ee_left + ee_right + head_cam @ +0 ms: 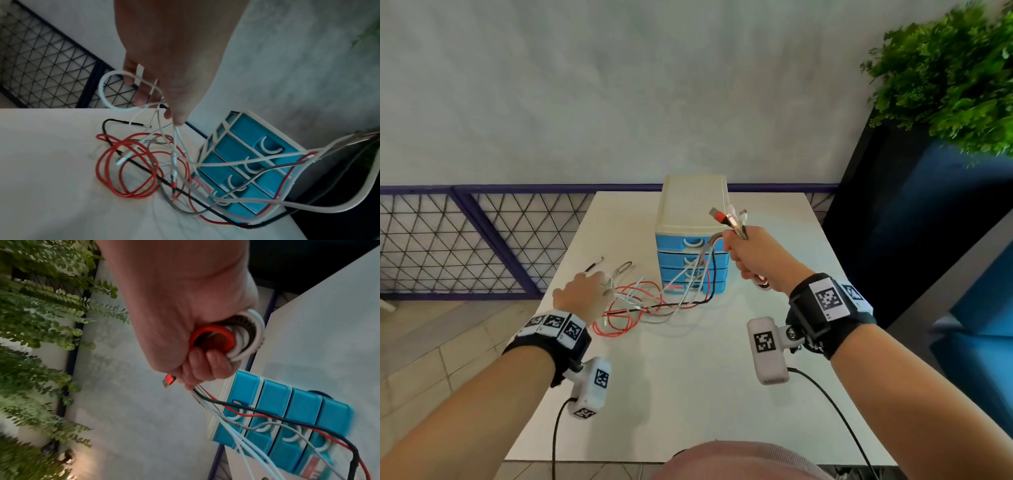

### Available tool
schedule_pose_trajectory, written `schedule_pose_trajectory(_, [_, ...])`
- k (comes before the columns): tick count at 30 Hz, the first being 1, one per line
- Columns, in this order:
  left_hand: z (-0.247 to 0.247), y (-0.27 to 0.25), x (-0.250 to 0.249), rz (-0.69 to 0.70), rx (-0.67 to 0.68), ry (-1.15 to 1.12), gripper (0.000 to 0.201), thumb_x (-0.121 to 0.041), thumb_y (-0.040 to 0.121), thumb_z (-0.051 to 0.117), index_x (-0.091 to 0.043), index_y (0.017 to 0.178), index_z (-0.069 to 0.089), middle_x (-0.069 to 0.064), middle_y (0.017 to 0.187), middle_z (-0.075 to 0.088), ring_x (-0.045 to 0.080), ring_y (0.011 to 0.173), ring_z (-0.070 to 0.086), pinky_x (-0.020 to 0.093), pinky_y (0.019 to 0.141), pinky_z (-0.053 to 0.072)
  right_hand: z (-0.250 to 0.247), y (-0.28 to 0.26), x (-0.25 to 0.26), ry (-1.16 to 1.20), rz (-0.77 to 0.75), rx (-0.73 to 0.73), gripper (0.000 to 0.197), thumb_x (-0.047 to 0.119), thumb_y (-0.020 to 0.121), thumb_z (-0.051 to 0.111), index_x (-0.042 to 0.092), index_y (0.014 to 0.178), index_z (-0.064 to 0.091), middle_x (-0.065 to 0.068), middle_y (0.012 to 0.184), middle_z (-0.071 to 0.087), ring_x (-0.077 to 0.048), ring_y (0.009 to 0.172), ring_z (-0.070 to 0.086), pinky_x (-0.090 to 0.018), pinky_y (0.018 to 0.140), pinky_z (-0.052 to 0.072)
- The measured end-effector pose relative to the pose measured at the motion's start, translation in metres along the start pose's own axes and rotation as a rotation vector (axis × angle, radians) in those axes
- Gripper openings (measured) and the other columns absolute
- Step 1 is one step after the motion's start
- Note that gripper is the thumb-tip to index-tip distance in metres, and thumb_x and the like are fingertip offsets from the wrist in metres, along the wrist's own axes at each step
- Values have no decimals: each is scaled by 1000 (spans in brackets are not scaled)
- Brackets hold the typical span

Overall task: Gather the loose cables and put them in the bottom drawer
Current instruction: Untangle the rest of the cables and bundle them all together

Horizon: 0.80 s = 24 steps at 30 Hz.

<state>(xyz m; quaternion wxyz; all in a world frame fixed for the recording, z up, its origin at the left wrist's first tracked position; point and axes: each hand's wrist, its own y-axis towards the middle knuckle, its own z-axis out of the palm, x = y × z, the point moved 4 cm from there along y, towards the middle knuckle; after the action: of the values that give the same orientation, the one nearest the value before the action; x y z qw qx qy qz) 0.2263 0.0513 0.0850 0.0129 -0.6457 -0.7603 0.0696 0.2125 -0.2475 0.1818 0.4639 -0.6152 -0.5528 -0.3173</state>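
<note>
With the right hand [748, 255] fisted around 1 bundle of plug ends in front of the drawer unit [691, 240] and the left hand [580, 296] pinching white strands left of it, the cables [633, 305] risk knotting or tugging that unit over, since all 4 drawers look closed.

I see a white tabletop [688, 377] against a grey wall [619, 85]. A purple-framed mesh fence [465, 240] runs along the wall's base. A green plant [945, 75] sits on a dark planter [887, 222] at right.
</note>
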Motion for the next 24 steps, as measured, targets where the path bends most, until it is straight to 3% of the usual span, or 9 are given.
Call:
schedule_pose_trajectory(3, [0, 7, -11, 79, -89, 50, 20, -34, 92, 48, -25, 100, 63, 8, 127, 47, 30, 114, 49, 44, 92, 39, 10, -5, 9, -17, -40, 98, 26, 28, 99, 43, 13, 82, 55, 1, 61, 41, -10, 46, 33, -20, 42, 33])
schedule_pose_trajectory(5, [-6, 6, -32, 287, -141, -267, 17, -28, 94, 50, -23, 102, 63, 4, 129, 48, 27, 120, 48, 36, 96, 38, 17, -7, 14, -25, -71, 180, 27, 30, 100, 43, 13, 82, 56, 4, 58, 40, -9, 45, 32, -19, 42, 32])
schedule_pose_trajectory(8, [-42, -16, -76, 539, -138, -762, 30, -29, 101, 36, -19, 116, 59, -8, 122, 52, 6, 118, 47, 20, 104, 33, 26, -11, 17, -24, -108, 307, 30, 32, 101, 43, 13, 82, 56, 6, 54, 39, -9, 43, 31, -21, 44, 30])
schedule_pose_trajectory(11, [-66, -29, -117, 518, 135, -1041, 60, -56, 97, 17, -24, 112, 65, -8, 115, 65, -1, 107, 57, 16, 96, 38, 31, -14, 15, 51, -127, 421, 29, 32, 102, 43, 12, 85, 56, 5, 58, 45, -9, 45, 33, -23, 46, 31])
schedule_pose_trajectory(13, [-69, -32, -132, 485, 385, -1050, 77, -70, 88, 11, -21, 83, 70, 4, 82, 71, 14, 79, 65, 30, 86, 48, 29, -16, 12, 134, -133, 496, 29, 29, 103, 42, 10, 88, 57, 5, 60, 46, -8, 45, 34, -21, 46, 33])
schedule_pose_trajectory(15, [-66, -37, -138, 458, 675, -1127, 75, -71, 86, 16, -15, 60, 57, 3, 48, 49, 18, 46, 47, 33, 64, 48, 24, -18, 9, 191, -116, 545, 27, 25, 103, 41, 10, 89, 58, 6, 60, 45, -8, 46, 35, -19, 46, 35])
schedule_pose_trajectory(16, [-67, -42, -138, 443, 793, -1178, 69, -69, 87, 20, -15, 59, 53, 0, 43, 38, 16, 40, 36, 30, 59, 42, 21, -20, 7, 208, -105, 556, 26, 24, 103, 41, 10, 90, 58, 6, 60, 45, -7, 46, 35, -18, 47, 35])
schedule_pose_trajectory(18, [-67, -47, -136, 431, 954, -1236, 59, -64, 89, 27, -16, 60, 48, -5, 41, 30, 12, 37, 29, 29, 58, 36, 17, -21, 5, 217, -104, 552, 23, 24, 103, 42, 11, 91, 57, 7, 60, 44, -6, 47, 35, -18, 48, 35])
schedule_pose_trajectory(24, [-61, -55, -122, 465, 1272, -1311, 47, -54, 94, 27, -18, 70, 46, -8, 51, 35, 9, 47, 36, 25, 65, 46, 0, -11, -5, 196, -123, 399, 23, 25, 103, 40, 11, 90, 54, 5, 62, 42, -7, 49, 33, -20, 49, 32])
